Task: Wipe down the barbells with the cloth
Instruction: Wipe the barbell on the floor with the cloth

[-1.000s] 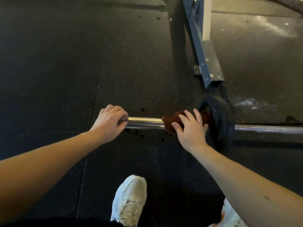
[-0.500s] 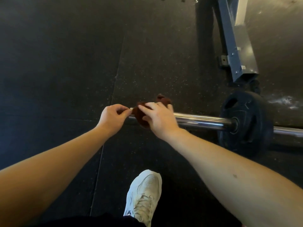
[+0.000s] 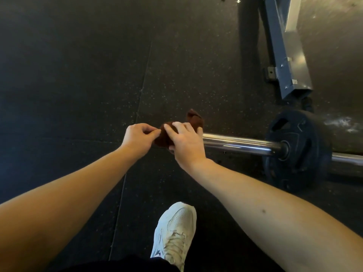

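Cloth [image 3: 164, 138] under right grip [image 3: 186, 143] — on barbell [image 3: 235, 144]

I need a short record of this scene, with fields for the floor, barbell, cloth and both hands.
floor: dark rubber mats
barbell: shiny bar, black plate on it
cloth: dark red, bunched on the bar
right hand: grips the cloth on the bar
left hand: curled, touching the cloth's edge; hold unclear
also: blue metal frame, white shoe

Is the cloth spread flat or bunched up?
Bunched up: the cloth is wadded on the barbell under the right hand, one corner poking up behind it.
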`<state>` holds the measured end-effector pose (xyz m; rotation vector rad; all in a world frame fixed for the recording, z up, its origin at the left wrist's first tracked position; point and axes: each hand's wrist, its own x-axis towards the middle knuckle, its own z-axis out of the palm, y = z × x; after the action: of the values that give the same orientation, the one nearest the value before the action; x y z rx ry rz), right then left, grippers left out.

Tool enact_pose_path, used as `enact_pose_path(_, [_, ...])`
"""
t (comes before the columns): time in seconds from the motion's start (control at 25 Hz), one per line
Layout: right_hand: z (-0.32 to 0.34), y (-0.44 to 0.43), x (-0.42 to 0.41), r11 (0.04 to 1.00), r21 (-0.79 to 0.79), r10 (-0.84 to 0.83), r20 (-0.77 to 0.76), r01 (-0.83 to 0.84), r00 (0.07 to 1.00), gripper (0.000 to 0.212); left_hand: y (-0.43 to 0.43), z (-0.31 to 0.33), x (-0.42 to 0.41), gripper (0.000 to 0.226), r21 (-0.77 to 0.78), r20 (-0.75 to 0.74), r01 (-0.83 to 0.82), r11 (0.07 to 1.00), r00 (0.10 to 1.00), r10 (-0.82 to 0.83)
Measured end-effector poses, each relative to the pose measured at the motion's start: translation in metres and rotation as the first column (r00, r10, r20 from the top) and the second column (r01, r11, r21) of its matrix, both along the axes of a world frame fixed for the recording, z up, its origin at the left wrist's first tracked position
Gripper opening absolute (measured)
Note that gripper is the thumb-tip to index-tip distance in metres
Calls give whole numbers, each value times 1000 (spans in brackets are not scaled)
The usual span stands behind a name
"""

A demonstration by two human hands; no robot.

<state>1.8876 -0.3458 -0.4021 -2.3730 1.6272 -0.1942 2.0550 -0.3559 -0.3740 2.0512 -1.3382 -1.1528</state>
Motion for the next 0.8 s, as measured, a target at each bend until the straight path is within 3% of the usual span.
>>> enact_pose_path(0.16, [-2, 13, -77, 981, -142, 110, -143, -131, 984, 78, 2, -1, 1, 16, 30, -83, -21, 999, 996, 24])
enact_pose_path(0.32, [-2, 22, -143, 993, -118, -32, -237, 4, 971, 74, 2, 2, 1, 15, 38, -82, -4, 999, 997, 8])
enact_pose_path(0.48, [5, 3, -102, 1000, -25, -14, -118, 11, 993, 55, 1, -1, 1, 16, 5, -74, -12, 1000, 997, 13])
enact_pose_path(0.56, [14, -19, -66, 995, 96, 15, -10, -14, 1000, 39, 1, -4, 0, 14, -4, -81, -22, 1000, 996, 21])
enact_pose_path(0.64, [22, -44, -26, 951, 308, -36, 57, 17, 998, 39, 3, -6, -2, 10, -33, -55, -31, 999, 998, 29])
enact_pose_path(0.72, [28, -68, 0, 834, 549, -116, 66, 61, 991, 43, 6, -8, -4, 8, -56, -37, -46, 997, 998, 44])
enact_pose_path(0.8, [29, -85, -2, 731, 678, -164, 61, 80, 985, 42, 7, -10, -5, 7, -51, -62, -60, 997, 996, 57])
